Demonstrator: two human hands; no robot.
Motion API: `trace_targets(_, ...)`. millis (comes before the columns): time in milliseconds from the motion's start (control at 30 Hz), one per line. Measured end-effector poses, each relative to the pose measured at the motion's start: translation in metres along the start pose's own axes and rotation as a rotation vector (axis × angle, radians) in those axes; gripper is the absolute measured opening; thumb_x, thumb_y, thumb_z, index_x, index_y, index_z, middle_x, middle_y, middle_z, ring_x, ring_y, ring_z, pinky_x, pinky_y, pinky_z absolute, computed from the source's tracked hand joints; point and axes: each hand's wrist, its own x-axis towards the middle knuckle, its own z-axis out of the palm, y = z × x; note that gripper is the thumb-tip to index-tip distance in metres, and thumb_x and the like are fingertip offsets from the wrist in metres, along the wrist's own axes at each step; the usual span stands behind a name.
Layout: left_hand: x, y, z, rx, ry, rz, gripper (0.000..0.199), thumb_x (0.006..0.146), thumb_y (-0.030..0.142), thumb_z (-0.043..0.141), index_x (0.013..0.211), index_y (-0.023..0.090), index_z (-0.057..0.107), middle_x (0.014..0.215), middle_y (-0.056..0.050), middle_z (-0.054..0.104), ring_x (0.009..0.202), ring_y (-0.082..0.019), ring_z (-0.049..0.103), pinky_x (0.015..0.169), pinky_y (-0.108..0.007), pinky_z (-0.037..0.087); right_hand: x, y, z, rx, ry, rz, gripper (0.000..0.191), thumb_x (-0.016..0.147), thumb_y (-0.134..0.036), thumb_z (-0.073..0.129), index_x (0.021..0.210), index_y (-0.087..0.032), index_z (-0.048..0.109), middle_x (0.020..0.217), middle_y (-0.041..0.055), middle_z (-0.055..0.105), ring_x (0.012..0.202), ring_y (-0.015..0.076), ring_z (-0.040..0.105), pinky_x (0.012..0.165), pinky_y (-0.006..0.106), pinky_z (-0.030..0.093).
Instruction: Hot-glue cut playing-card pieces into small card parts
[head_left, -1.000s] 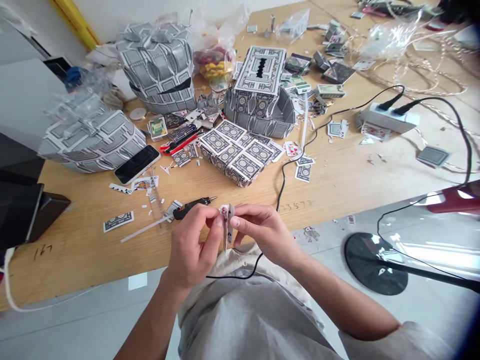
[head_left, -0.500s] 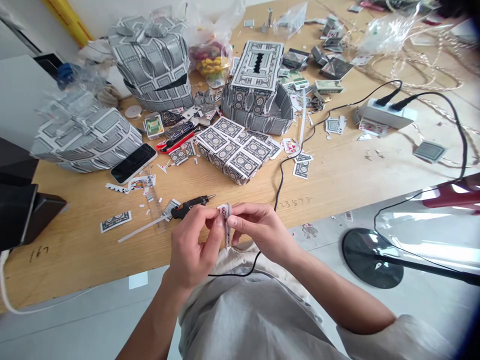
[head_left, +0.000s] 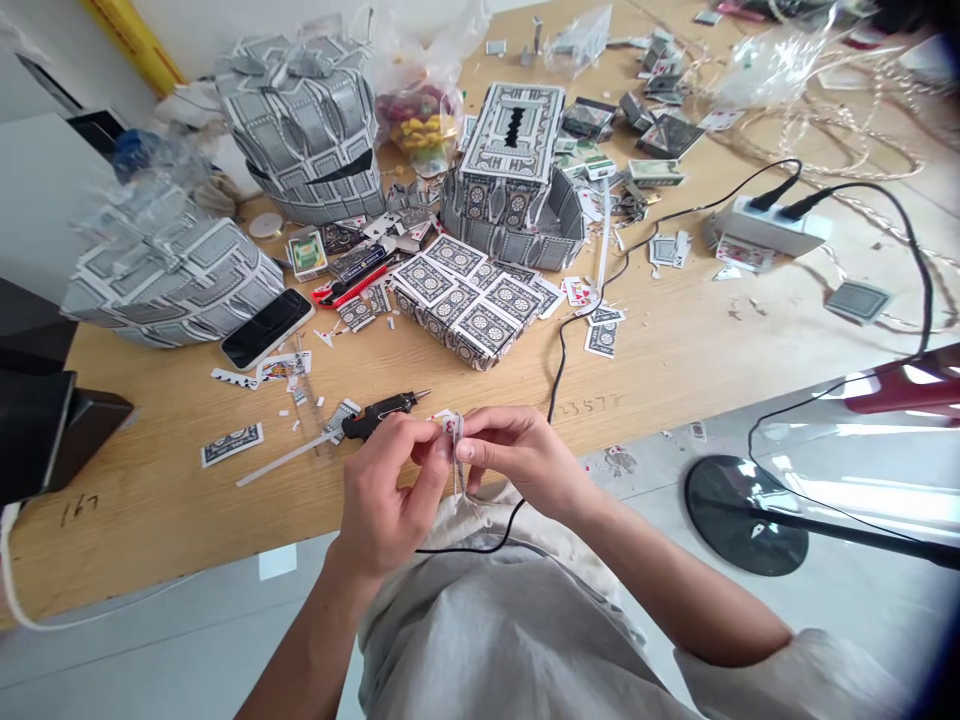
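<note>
Over the table's front edge, my left hand [head_left: 397, 485] pinches one side of a small folded playing card [head_left: 452, 425]. My right hand [head_left: 521, 458] grips the card's other side between thumb and fingers. A red mark shows on the card's white face; part of it is hidden by my fingertips. Just behind my left hand a black glue gun [head_left: 381, 412] lies on the table, its tip pointing right. Beyond both hands sits a flat block covered in patterned playing cards [head_left: 472, 300].
Woven card baskets [head_left: 304, 130] stand at the back left, with a phone [head_left: 268, 328] in front. A box with a slotted top [head_left: 514, 135] sits in a card tray. A black cable [head_left: 559, 375] runs from a power strip [head_left: 776, 228] past my right hand. Card scraps lie about.
The folded card has turned slightly between my fingers and its two layers now look more spread at the bottom. Both hands stay in nearly the same place.
</note>
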Motion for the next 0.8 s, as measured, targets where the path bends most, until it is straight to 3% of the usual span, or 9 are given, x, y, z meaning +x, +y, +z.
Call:
trace_targets(200,-0.002,-0.003,0.001,-0.032,-0.003,-0.024,0.011,0.104,0.013,0.063,0.097,0.021,0.064,0.086,-0.001,0.069,0.075,-0.014,0.062,0.071,-0.027,0.05,0.0,-0.003,-0.003,-0.085,-0.016,-0.055,0.036,0.07,-0.044,0.104,0.097,-0.023,0.091,0.089,0.0044,0.084,0.076,0.0149,0.073,0.067,0.024,0.065)
trace_targets(400,-0.004,-0.006,0.003,-0.014,0.002,-0.027,0.012,0.104,0.012,0.062,0.096,0.021,0.063,0.086,0.0,0.067,0.075,-0.013,0.06,0.071,-0.026,0.048,-0.005,-0.004,-0.003,-0.098,0.073,-0.155,0.036,0.084,-0.038,0.096,0.117,-0.026,0.088,0.104,0.0059,0.086,0.088,0.0172,0.077,0.076,0.029,0.068)
trace_targets(567,-0.005,-0.006,0.003,-0.022,-0.007,-0.02,0.013,0.105,0.011,0.061,0.097,0.021,0.062,0.087,0.0,0.068,0.077,-0.012,0.061,0.074,-0.026,0.049,-0.01,-0.003,0.003,-0.128,0.169,-0.258,0.034,0.082,-0.035,0.098,0.113,-0.025,0.087,0.102,0.0059,0.086,0.092,0.0199,0.08,0.079,0.033,0.069)
trace_targets(800,-0.005,-0.003,0.002,-0.012,-0.012,0.0,0.013,0.105,0.011,0.061,0.097,0.021,0.063,0.087,0.0,0.069,0.077,-0.012,0.061,0.073,-0.026,0.049,-0.01,-0.001,0.006,-0.1,0.196,-0.212,0.03,0.078,-0.033,0.1,0.104,-0.023,0.089,0.1,0.0063,0.087,0.084,0.0202,0.081,0.078,0.036,0.07)
